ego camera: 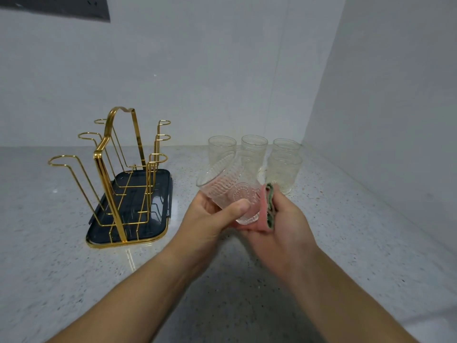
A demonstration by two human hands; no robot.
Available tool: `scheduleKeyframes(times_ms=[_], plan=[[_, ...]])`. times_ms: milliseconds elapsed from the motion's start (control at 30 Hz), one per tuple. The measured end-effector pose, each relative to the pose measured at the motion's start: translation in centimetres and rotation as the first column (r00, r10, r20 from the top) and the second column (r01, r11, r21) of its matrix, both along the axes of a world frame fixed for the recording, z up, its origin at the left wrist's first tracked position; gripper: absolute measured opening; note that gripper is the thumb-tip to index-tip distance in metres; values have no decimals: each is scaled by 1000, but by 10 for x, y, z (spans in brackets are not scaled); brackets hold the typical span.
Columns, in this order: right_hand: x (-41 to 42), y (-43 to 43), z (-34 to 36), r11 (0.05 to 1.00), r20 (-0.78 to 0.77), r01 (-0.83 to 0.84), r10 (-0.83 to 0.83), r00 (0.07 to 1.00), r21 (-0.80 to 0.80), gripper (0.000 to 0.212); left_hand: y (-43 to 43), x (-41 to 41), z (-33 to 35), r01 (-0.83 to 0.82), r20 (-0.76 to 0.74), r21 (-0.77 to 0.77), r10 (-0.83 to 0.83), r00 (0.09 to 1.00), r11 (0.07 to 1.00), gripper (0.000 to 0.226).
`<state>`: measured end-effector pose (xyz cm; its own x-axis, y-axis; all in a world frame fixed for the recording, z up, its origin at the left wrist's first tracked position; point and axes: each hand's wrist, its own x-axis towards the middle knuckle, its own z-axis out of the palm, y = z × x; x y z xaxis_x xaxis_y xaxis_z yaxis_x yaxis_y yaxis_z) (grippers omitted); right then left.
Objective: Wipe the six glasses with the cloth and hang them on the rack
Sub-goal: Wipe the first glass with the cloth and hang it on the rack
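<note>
Six glasses in all. One glass [226,188] is in the hands, just right of the rack [106,154] and raised off the counter [74,280]. The five other glasses [284,172] stand upright in a tight cluster farther right of the rack, three at the back and two in front, one of them partly hidden behind the held glass.

The rack is a single gold wire frame with six looped arms, three on each side, and none carries a glass. It sits on a dark tray [158,175] with a gold rim.

The cluster stands close to the corner where the back wall [197,70] meets the side wall [395,107]. Bare counter lies between the rack and the glasses, and more in front of the rack.

The held glass is clear with beaded ribbing, and it is tilted with its mouth towards the rack. The left hand [210,219] has its grip round the body, thumb across the side. The right hand [286,219] holds a folded pink cloth [268,211] with a green patterned edge against the glass's base.
</note>
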<state>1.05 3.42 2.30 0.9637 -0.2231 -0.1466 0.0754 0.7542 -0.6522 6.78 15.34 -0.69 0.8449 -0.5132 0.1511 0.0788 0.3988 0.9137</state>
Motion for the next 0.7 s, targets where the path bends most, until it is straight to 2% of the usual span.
scheduleKeyframes(times_ms=[133,267,367,500,600,700], plan=[[3,10,-8,996,18,-51,50,999,73,58,1,2,-3,-65,-39,-11,64,997,998,70],[-9,16,-19,992,-11,-126,126,992,-28,53,1,6,-3,-88,-72,-34,86,994,996,65],[-8,7,-17,989,-17,-38,35,999,-144,53,0,3,-2,-41,-36,-21,41,999,999,59],[3,-9,-6,975,45,135,-129,991,-176,47,-4,-5,0,3,91,6,-4,996,1000,57],[9,-4,-2,976,54,140,-133,990,-164,46,-4,-4,-3,-15,123,19,12,992,1000,63],[9,6,-15,983,43,88,-82,996,-159,55,-3,0,-3,-57,91,0,56,994,998,59]])
